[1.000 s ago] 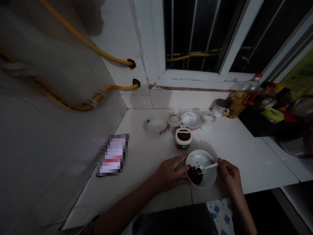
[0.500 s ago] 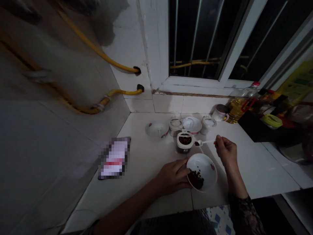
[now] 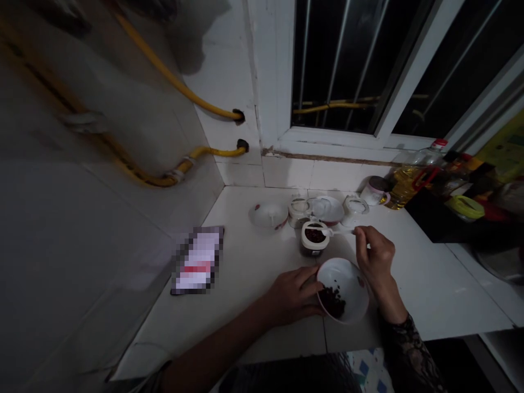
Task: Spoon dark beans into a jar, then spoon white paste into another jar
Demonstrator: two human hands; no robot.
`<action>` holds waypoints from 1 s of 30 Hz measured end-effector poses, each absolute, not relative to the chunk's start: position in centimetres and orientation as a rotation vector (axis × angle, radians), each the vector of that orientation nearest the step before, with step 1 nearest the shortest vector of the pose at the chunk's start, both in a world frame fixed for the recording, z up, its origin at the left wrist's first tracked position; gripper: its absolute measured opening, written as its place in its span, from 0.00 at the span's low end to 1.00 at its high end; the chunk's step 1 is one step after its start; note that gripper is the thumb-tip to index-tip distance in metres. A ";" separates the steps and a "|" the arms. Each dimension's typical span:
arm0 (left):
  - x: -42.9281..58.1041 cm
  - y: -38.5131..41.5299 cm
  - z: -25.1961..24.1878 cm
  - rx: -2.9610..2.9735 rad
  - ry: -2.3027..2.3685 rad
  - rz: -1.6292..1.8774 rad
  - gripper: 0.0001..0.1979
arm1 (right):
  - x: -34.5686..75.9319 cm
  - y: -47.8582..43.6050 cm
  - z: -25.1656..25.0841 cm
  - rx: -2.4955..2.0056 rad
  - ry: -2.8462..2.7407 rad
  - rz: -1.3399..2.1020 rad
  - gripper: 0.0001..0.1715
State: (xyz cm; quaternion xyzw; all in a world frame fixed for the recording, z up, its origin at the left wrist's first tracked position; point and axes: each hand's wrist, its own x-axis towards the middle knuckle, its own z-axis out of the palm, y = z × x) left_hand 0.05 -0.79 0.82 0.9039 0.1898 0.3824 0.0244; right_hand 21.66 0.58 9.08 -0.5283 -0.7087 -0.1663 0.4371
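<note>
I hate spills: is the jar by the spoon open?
Open: dark flakes show inside the seasoning jar, the spoon at its mouth.

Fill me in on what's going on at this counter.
A person's left hand holds the side of a white bowl with dark bits in it. The right hand holds a white spoon, its head at the mouth of an open jar of similar dark stuff. Another bowl sits farther back, left of that jar.

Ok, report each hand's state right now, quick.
Left hand: holding the nearest bowl at its side.
Right hand: closed on the white spoon, by its handle.
</note>
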 end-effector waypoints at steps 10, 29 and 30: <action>0.0 -1.0 1.0 2.899 0.551 1.149 0.23 | 24.4 -6.6 6.0 -1.482 -1.864 -0.073 0.18; 0.0 -1.1 1.2 2.901 0.524 1.175 0.21 | 23.0 -8.1 5.4 -1.700 -1.237 0.405 0.30; 0.0 -1.1 1.2 2.902 0.527 1.179 0.21 | 23.0 -8.1 5.4 -1.692 -1.216 0.420 0.30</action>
